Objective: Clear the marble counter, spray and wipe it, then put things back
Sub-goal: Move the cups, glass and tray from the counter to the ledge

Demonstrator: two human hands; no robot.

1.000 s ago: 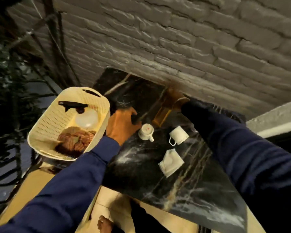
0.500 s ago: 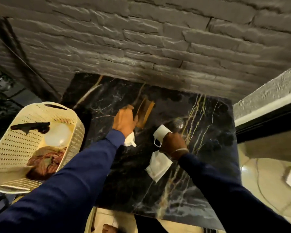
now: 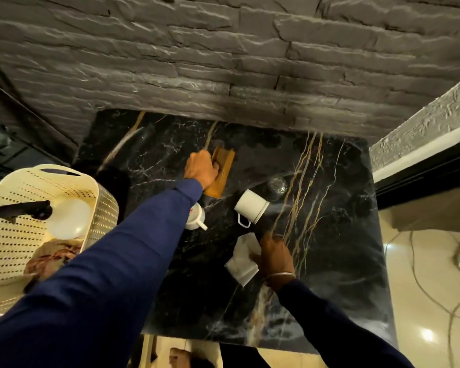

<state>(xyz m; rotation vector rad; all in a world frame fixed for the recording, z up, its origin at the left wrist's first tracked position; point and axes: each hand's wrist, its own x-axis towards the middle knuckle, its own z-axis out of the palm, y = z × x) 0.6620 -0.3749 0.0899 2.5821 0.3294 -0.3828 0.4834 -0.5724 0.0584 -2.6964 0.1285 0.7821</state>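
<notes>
I look at the containers first. The cream perforated basket (image 3: 37,181) sits off the left edge of the marble counter (image 3: 329,261). Inside it lies a spray bottle (image 3: 69,219), its black trigger head pointing left, and under that a crumpled reddish-brown cloth (image 3: 51,258). On the counter I count two white vessels. A small cup (image 3: 195,216) with a red mark is half hidden by my left sleeve. A larger mug (image 3: 251,207) has its mouth turned to the upper left and its handle toward me. I cannot see into either one. A clear glass (image 3: 276,185) stands just beyond the mug, and its contents are not readable.

My left arm reaches far forward across the counter. The left hand (image 3: 201,168) is knuckles up, with its fingers curled over the near long edge of a wooden tray (image 3: 222,176) and gripping it. The tray lies close to the stone wall (image 3: 223,62).

My right arm comes in low from the lower right. The right hand (image 3: 275,257) lies back up on the right edge of a folded white napkin (image 3: 243,261), touching it, just below the mug. I cannot tell whether those fingers pinch the napkin or only rest on it.

A cable (image 3: 422,274) trails over the pale floor to the right of the counter.
</notes>
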